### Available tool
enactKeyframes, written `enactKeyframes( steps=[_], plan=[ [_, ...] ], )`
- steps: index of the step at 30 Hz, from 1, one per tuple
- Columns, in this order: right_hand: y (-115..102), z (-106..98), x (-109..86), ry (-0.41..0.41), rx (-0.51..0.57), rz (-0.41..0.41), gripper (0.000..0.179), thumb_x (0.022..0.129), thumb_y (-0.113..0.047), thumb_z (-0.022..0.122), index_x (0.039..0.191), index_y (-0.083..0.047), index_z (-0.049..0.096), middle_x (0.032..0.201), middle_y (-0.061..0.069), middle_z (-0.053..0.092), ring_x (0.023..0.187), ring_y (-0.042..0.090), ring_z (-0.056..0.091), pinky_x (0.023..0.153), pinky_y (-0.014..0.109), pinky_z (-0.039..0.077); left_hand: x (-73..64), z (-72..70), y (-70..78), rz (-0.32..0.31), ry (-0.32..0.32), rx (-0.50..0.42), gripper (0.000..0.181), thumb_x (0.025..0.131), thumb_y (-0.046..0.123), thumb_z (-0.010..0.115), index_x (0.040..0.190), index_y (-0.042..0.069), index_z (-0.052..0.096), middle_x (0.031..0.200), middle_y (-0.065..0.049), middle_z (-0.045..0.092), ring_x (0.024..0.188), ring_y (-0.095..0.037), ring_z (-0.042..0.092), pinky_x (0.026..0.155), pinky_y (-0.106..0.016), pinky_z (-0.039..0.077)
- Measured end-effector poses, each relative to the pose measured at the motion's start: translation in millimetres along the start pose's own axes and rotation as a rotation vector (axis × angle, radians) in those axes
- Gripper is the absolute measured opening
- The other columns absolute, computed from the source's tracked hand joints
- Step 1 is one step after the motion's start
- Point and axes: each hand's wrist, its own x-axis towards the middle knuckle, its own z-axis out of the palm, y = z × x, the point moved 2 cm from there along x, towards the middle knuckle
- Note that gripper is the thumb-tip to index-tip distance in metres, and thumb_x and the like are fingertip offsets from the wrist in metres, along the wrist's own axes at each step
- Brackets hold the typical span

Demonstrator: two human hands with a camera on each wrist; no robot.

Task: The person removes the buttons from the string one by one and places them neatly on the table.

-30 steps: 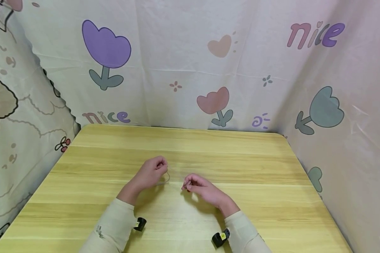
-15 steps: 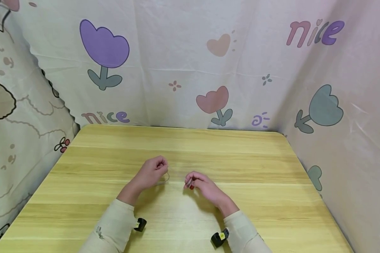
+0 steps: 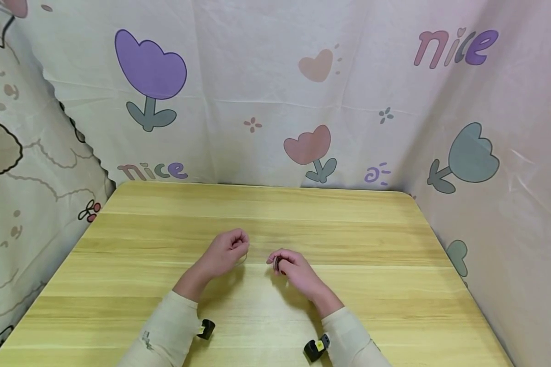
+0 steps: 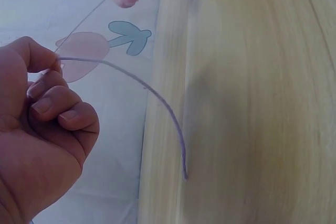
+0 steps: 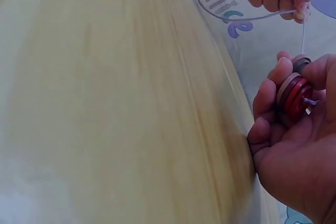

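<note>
My left hand pinches a thin pale string between thumb and forefinger, its other fingers curled. A loose end arcs down from the pinch above the table in the left wrist view. From the same pinch a taut stretch runs across to my right hand. That hand holds small round red and brown discs stacked together in its curled fingers. Near its thumb tip sits a smaller grey-brown round piece, where the taut string ends in view. A short bit of cord sticks out of the red disc's middle. Fingers partly hide the discs.
Both hands are above a light wooden table. Patterned cloth hangs behind it and along both sides. A small black camera sits at the left sleeve, another black camera at the right sleeve.
My left hand has shifted slightly right, toward the right hand. My right hand has risen a little and turned, so the discs' round edge shows more.
</note>
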Motion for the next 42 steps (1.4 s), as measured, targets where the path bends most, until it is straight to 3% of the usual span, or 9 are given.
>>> enactKeyframes(
  steps=[8, 14, 20, 23, 26, 32, 39, 42],
  plan=[
    [-0.3, -2.0, -4.2, -0.050, -0.069, 0.001, 0.030, 0.099, -0.003, 0.048, 0.124, -0.005, 0.065, 0.104, 0.017, 0.066, 0.088, 0.024, 0.059, 0.082, 0.040, 0.047, -0.9, -0.5, 0.6, 0.024, 0.013, -0.008, 0.013, 0.101, 0.005, 0.054, 0.088, 0.006, 0.057, 0.065, 0.003, 0.037, 0.057, -0.011, 0.037, 0.057, -0.027, 0.036],
    [2.8, -1.5, -4.6, 0.010, -0.034, 0.034, 0.015, 0.095, -0.003, 0.059, 0.108, 0.002, 0.058, 0.094, 0.012, 0.068, 0.093, 0.029, 0.068, 0.083, 0.033, 0.049, -0.5, 0.2, 0.0, 0.030, 0.017, -0.019, 0.015, 0.100, 0.004, 0.054, 0.086, 0.008, 0.056, 0.065, 0.003, 0.037, 0.057, -0.011, 0.038, 0.059, -0.027, 0.037],
    [1.1, 0.2, -3.5, 0.094, -0.073, 0.047, 0.011, 0.094, -0.005, 0.061, 0.096, -0.003, 0.050, 0.088, 0.012, 0.071, 0.087, 0.028, 0.070, 0.063, 0.027, 0.046, -1.9, -0.6, 1.9, 0.028, 0.024, -0.017, 0.016, 0.100, 0.002, 0.054, 0.085, 0.008, 0.056, 0.064, 0.003, 0.037, 0.057, -0.012, 0.037, 0.059, -0.028, 0.036],
    [-0.6, 1.0, -2.8, 0.116, -0.104, 0.037, 0.010, 0.093, -0.006, 0.062, 0.092, -0.003, 0.053, 0.084, 0.014, 0.071, 0.085, 0.027, 0.070, 0.060, 0.027, 0.044, -2.8, -0.6, 2.1, 0.018, 0.025, -0.016, 0.014, 0.100, 0.003, 0.054, 0.087, 0.008, 0.056, 0.064, 0.003, 0.036, 0.057, -0.012, 0.037, 0.059, -0.028, 0.036],
    [-1.2, 1.1, -1.7, 0.125, -0.135, 0.017, 0.004, 0.093, -0.005, 0.061, 0.089, -0.003, 0.059, 0.082, 0.014, 0.070, 0.084, 0.027, 0.069, 0.064, 0.026, 0.045, -3.1, -0.3, 2.8, 0.004, 0.027, -0.017, 0.013, 0.101, 0.004, 0.053, 0.089, 0.005, 0.057, 0.065, 0.003, 0.036, 0.057, -0.013, 0.036, 0.060, -0.028, 0.036],
    [-20.6, 2.5, -6.3, 0.066, -0.160, -0.022, 0.015, 0.097, -0.001, 0.059, 0.089, 0.008, 0.068, 0.093, 0.020, 0.070, 0.090, 0.030, 0.065, 0.074, 0.027, 0.048, -2.4, 0.1, 3.4, -0.004, 0.038, 0.006, 0.013, 0.100, 0.001, 0.053, 0.088, 0.004, 0.057, 0.065, 0.003, 0.035, 0.056, -0.012, 0.036, 0.061, -0.028, 0.036],
    [4.5, -1.3, -2.4, -0.006, -0.064, -0.053, 0.016, 0.100, -0.005, 0.057, 0.100, 0.003, 0.071, 0.109, 0.009, 0.070, 0.105, 0.020, 0.063, 0.087, 0.031, 0.051, -1.4, -1.7, -0.8, -0.012, 0.055, 0.030, 0.016, 0.097, 0.001, 0.053, 0.084, 0.009, 0.056, 0.065, 0.001, 0.039, 0.058, -0.013, 0.039, 0.058, -0.028, 0.036],
    [6.1, -1.8, -2.9, -0.032, -0.027, -0.060, 0.017, 0.099, -0.003, 0.054, 0.098, 0.005, 0.069, 0.112, 0.009, 0.069, 0.110, 0.022, 0.062, 0.089, 0.033, 0.051, -1.7, -1.2, -2.4, -0.025, 0.065, 0.056, 0.016, 0.098, 0.003, 0.052, 0.084, 0.010, 0.056, 0.079, -0.005, 0.051, 0.063, -0.016, 0.045, 0.059, -0.029, 0.039]
  ],
)
